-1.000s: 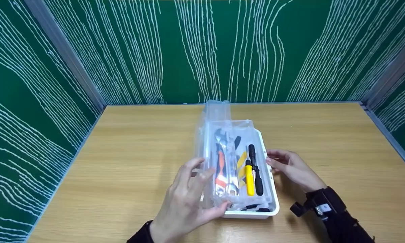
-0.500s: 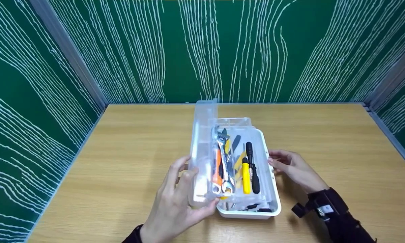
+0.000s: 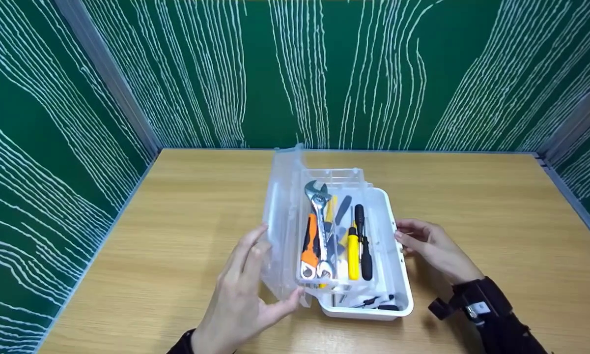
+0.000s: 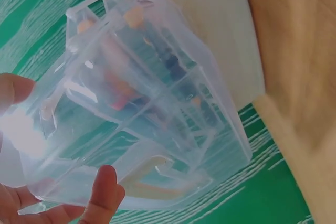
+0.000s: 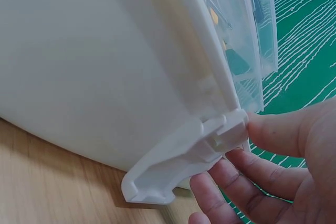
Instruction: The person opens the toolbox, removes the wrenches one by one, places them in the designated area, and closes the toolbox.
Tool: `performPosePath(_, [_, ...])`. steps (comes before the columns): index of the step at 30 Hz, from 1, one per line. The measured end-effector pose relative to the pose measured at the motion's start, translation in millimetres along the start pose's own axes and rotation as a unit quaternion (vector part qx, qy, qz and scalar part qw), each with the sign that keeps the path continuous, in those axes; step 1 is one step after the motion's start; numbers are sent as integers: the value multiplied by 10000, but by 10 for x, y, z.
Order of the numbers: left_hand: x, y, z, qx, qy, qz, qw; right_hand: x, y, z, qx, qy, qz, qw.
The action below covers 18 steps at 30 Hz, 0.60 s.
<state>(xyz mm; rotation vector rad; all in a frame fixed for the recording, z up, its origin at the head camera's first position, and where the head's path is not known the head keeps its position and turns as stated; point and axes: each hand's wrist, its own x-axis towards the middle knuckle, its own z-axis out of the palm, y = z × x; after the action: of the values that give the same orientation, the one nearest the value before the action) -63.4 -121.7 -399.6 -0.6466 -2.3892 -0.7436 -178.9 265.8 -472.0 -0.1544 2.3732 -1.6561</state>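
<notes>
Right hand (image 3: pixel 435 248) pinches the toolbox (image 3: pixel 363 314) — white below, clear above.

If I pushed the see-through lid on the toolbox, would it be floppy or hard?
Probably stiff: the clear lid has straight edges and no sagging. Perhaps light, because it looks like thin plastic. It might feel slippery too, since it looks shiny.

Your white box (image 3: pixel 408 295) sits lengthwise, near to far, its clear lid (image 3: pixel 277 201) tilted open on the left in your left hand (image 3: pixel 238 290). Your right hand (image 3: pixel 435 248) pinches the latch (image 5: pixel 170 158) on the right side. Clear trays (image 3: pixel 344 171) stand shifted left above the box, bearing a wrench (image 3: pixel 323 233), an orange tool (image 3: pixel 312 233), a yellow screwdriver (image 3: pixel 353 255) and black ones.
</notes>
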Motion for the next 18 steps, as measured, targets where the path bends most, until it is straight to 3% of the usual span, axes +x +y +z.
performPosePath(10, [-85, -80, -69, -139, -240, -649, 9975, 13, 18, 0, -16, 3, 13, 10000])
performPosePath(18, [-154, -104, -133, -421, -449, -1497, 9868, 20, 18, 6, -5, -5, 115, 9999])
